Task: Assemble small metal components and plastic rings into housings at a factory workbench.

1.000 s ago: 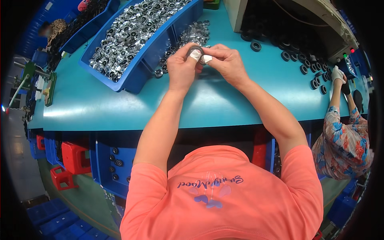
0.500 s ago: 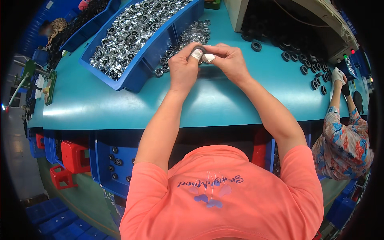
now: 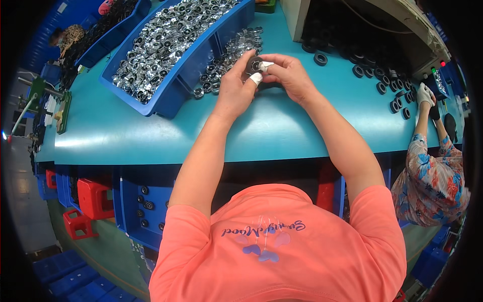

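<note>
Silvery round part (image 3: 253, 66) faces up, pinched between both hands (image 3: 261, 83).

Your teal table (image 3: 151, 136) carries a blue bin (image 3: 176, 75) of silver rings at its far left, black rings (image 3: 387, 85) at its far right, and red stools (image 3: 90, 201) below it.

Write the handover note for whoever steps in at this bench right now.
Left hand and right hand: both pinch one small round metal part above the teal table; white cots cover some fingers.
Supply: loose pile of metal parts just beyond the hands, more fill the blue bin.
Black rings lie to the right by a grey machine.
Done: one part in hand. Left: the pile and bin remain full.
</note>
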`<control>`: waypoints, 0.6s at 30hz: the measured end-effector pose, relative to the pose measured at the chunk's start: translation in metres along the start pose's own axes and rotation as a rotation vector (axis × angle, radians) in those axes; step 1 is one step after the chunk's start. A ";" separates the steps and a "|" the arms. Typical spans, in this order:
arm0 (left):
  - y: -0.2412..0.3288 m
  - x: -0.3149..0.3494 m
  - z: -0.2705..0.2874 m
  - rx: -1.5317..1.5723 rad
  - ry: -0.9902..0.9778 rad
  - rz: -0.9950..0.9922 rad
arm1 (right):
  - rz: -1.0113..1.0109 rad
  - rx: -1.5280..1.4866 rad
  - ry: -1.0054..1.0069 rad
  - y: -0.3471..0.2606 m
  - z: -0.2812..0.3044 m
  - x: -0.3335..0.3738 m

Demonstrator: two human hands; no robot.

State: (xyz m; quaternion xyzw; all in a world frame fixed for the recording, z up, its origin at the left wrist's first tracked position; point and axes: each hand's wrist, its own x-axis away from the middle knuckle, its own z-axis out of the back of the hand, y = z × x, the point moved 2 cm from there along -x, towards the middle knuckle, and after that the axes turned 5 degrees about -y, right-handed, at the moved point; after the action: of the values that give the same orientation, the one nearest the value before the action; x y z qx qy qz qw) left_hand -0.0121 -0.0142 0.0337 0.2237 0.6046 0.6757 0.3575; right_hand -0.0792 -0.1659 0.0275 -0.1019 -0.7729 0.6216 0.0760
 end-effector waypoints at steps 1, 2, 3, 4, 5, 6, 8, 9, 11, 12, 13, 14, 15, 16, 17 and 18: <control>-0.002 -0.001 -0.001 -0.018 0.003 -0.019 | 0.000 0.022 0.010 0.002 -0.001 -0.001; -0.006 -0.002 -0.001 -0.036 0.005 -0.038 | 0.001 0.045 0.020 0.003 -0.003 -0.002; -0.010 -0.003 -0.002 -0.054 0.007 -0.057 | 0.002 0.067 0.030 0.005 -0.004 -0.004; -0.012 -0.003 -0.002 -0.092 0.016 -0.063 | -0.009 0.049 0.031 0.006 -0.004 -0.004; -0.014 -0.002 -0.002 -0.130 0.024 -0.069 | -0.020 0.031 0.032 0.008 -0.004 -0.005; -0.016 -0.002 -0.003 -0.189 0.032 -0.104 | -0.032 0.016 0.036 0.009 -0.003 -0.005; -0.020 -0.003 -0.003 -0.335 0.055 -0.198 | -0.022 0.009 0.042 0.011 -0.002 -0.005; -0.020 -0.004 -0.004 -0.421 0.079 -0.272 | -0.017 0.005 0.046 0.013 -0.002 -0.005; -0.022 -0.004 -0.007 -0.593 0.151 -0.427 | -0.033 0.025 0.081 0.019 0.001 -0.007; -0.018 -0.003 -0.009 -0.682 0.196 -0.512 | -0.040 0.035 0.094 0.020 0.001 -0.008; -0.018 -0.004 -0.010 -0.535 0.155 -0.384 | -0.035 -0.004 0.069 0.019 0.001 -0.007; -0.018 -0.003 -0.010 -0.388 0.114 -0.257 | -0.030 -0.042 0.043 0.017 0.001 -0.006; -0.014 -0.002 -0.009 -0.243 0.078 -0.161 | -0.025 -0.078 0.014 0.014 0.000 -0.006; -0.009 -0.001 -0.008 -0.099 0.059 -0.064 | -0.033 -0.104 -0.019 0.010 0.000 -0.005; -0.002 0.000 -0.006 0.042 0.041 0.001 | -0.041 -0.130 -0.051 0.005 0.000 -0.004; 0.001 0.001 -0.005 0.186 0.021 0.067 | -0.050 -0.155 -0.081 0.001 0.000 -0.002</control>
State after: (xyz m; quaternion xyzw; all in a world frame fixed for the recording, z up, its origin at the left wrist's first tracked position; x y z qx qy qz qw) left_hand -0.0162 -0.0166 0.0335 0.2688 0.6606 0.6306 0.3063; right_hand -0.0772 -0.1667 0.0265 -0.0627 -0.8236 0.5613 0.0520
